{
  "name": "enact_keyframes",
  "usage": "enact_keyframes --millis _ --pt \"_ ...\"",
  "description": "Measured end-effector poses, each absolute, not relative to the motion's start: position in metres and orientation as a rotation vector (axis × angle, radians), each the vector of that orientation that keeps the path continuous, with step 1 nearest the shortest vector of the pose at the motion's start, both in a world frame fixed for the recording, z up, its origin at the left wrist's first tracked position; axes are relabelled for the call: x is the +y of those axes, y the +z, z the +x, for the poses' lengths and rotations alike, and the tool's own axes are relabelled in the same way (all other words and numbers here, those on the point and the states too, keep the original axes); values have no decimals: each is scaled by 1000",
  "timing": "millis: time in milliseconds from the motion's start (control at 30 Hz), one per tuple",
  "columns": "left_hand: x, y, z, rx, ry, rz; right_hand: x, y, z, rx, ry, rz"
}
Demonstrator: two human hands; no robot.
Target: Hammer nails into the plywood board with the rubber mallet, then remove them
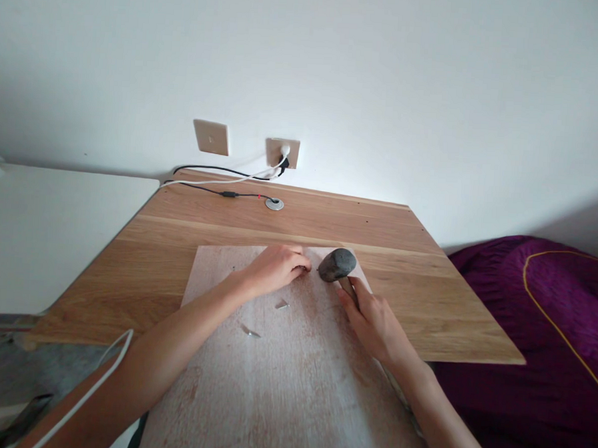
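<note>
A rubber mallet (337, 264) with a dark grey head and a wooden handle is in my right hand (371, 318), whose fingers wrap round the handle close to the head. The mallet head is just above the far right part of a pale wood-grain board (270, 396). Left of the mallet, my left hand (279, 270) rests on the board with its fingers curled together; what they hold, if anything, is too small to make out. Two small silvery metal pieces (282, 305) lie on the board nearer to me.
Under the board is a brown wooden tabletop (455, 312). A wall socket (277, 151) with plugs feeds cables (216, 179) along the back, near a round cable grommet (274, 204). A white surface (62, 238) adjoins at left; purple fabric (500, 295) is at right.
</note>
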State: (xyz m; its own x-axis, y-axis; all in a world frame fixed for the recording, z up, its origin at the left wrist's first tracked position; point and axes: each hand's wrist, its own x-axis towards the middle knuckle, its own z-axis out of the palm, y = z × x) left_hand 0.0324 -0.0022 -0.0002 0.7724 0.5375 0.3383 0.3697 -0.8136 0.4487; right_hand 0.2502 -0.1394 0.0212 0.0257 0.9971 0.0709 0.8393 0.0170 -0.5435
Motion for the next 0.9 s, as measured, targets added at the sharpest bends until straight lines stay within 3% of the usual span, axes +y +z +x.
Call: enact_keyframes --millis 900 --pt "-6 5 36 852 655 2366 -135 43 239 -1851 558 -1811"
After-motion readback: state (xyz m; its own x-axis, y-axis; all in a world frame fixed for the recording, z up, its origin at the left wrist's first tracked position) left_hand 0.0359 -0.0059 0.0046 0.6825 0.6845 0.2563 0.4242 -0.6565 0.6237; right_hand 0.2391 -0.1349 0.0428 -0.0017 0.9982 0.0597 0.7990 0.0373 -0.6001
